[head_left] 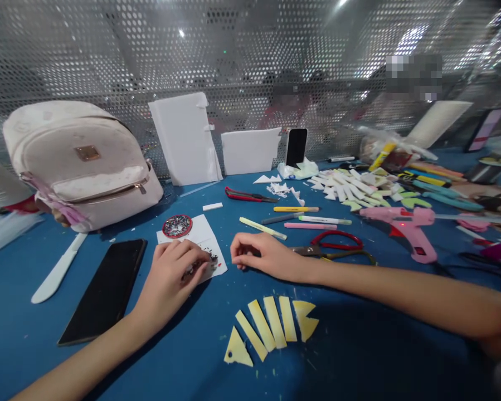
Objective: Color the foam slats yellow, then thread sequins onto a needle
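My left hand (pixel 177 264) lies over a white sheet (pixel 208 225), its fingers curled down among small dark bits (pixel 210 256). The fingertips are partly hidden, and I cannot make out what they pinch. Just behind it, a round red-rimmed lid or dish (pixel 177 225) full of dark specks rests on the sheet. My right hand (pixel 262 253) rests on the table to the right, loosely closed, with nothing visible in it. Red-handled scissors (pixel 337 240) lie beside that wrist. In front of both hands, yellow cut pieces (pixel 267 324) form a fish shape with a dark eye on the head piece.
A black phone (pixel 103 292) and a white plastic knife (pixel 60 270) lie left, before a pale backpack (pixel 83 161). Several markers (pixel 296 209) and a red utility knife (pixel 248 195) lie behind my hands. Right are a pink glue gun (pixel 404 223) and a heap of white strips (pixel 346 186).
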Motion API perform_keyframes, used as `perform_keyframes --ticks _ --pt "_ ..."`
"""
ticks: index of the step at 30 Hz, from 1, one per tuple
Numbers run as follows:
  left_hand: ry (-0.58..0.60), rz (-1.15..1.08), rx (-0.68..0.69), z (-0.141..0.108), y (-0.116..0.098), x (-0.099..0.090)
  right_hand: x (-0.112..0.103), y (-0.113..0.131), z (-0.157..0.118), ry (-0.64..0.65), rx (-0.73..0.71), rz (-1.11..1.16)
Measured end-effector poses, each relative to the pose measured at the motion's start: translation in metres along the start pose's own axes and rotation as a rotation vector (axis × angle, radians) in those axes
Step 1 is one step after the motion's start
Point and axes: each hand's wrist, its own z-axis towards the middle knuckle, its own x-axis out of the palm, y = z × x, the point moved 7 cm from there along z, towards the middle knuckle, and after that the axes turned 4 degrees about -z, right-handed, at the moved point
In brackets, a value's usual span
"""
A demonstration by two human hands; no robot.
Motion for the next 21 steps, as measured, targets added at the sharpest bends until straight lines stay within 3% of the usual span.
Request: perform_keyframes --ticks 3,6,9,17,21 --pt "0.028 0.063 0.048 0.0 -0.004 0.003 -0.014 -0.005 -0.002 -0.12 -0.081 -0.218" --pt "0.065 0.075 0.11 -0.001 -0.008 0.005 -0.021 -0.006 -0.002 -0.174 -0.223 -0.656" --pt "0.09 0.074 0.158 -0.003 -0.01 0.006 -0.026 -0.016 0.0 -0.202 -0.215 -0.902" --pt "0.09 0.04 0.165 -0.005 -0.012 0.005 -0.037 -0.029 0.004 -0.258 -0.039 -1.015" --pt "0.093 0.038 0.17 -0.005 -0.012 0.005 -0.047 -0.033 0.008 -0.227 0.015 -0.976"
